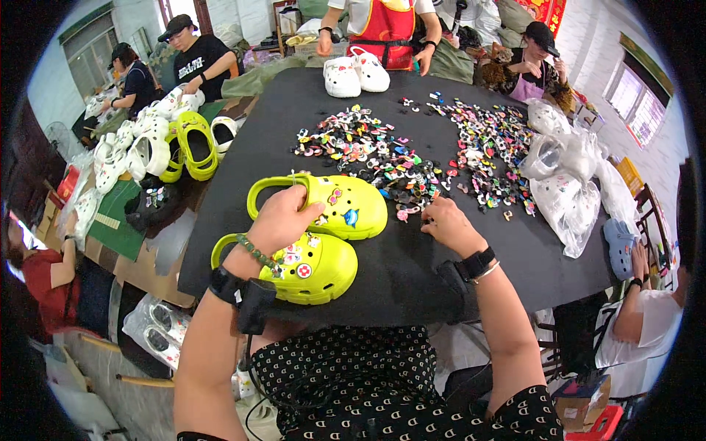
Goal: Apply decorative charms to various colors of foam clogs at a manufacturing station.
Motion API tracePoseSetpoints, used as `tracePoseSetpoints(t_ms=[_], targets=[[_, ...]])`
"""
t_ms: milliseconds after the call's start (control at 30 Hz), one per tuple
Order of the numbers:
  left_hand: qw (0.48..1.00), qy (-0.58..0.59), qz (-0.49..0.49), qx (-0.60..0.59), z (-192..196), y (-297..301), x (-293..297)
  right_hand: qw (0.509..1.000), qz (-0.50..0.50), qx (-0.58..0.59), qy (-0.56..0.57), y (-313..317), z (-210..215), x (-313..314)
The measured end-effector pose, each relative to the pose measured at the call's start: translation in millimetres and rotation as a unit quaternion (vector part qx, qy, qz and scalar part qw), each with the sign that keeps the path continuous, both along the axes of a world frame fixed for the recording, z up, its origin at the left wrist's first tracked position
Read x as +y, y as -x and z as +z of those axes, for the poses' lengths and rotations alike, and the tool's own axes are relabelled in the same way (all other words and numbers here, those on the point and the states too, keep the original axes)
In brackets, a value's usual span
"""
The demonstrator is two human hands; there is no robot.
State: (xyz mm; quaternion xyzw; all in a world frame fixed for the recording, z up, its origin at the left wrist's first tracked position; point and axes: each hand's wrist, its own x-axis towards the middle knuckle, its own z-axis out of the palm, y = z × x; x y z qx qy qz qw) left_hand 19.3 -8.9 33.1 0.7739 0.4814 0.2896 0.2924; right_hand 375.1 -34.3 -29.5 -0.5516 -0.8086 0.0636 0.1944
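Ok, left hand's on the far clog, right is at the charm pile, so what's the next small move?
Probably pinch one charm from the pile with the right hand and carry it to the far clog. The left hand already steadies that clog, and its top shows only a few charms.

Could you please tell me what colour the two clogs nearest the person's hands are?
Both clogs are lime yellow-green, seen in the head view.

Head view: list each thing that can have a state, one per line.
Left hand: gripping the far lime clog at its heel strap.
Right hand: fingers down at the charm pile's edge.
Far lime clog: upright, charms fitted.
Near lime clog: upright, charms fitted.
Charm pile: spread loose on the black table.
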Motion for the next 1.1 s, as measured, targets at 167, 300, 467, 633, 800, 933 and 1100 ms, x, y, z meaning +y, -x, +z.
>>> tracePoseSetpoints(t_ms=[167, 300, 467, 633, 800, 933, 1100], targets=[[0.990, -0.080, 0.057, 0.097, 0, -1, -1, 1.000, -0.017, -0.018, -0.003, 11, 6, -12], [0.997, -0.051, 0.062, 0.016, 5, 2, -5, 1.000, -0.001, -0.007, -0.026, 21, 19, -25], [0.982, -0.169, 0.082, 0.031, 16, 16, -30, 0.990, 0.081, 0.092, -0.068, 42, 28, -41], [0.995, -0.014, 0.088, 0.035, 16, 63, -28, 0.981, 0.115, 0.141, -0.063, 76, 29, -70], [0.986, 0.020, -0.077, 0.148, 19, 93, -31, 0.977, 0.107, 0.180, -0.042, 100, 3, -95], [0.966, 0.000, -0.204, 0.159, 20, 85, -21, 0.983, 0.081, 0.151, -0.060, 106, -14, -104], [0.986, 0.055, -0.086, 0.131, 16, 89, -11, 0.988, 0.074, 0.118, -0.068, 115, -6, -105]])
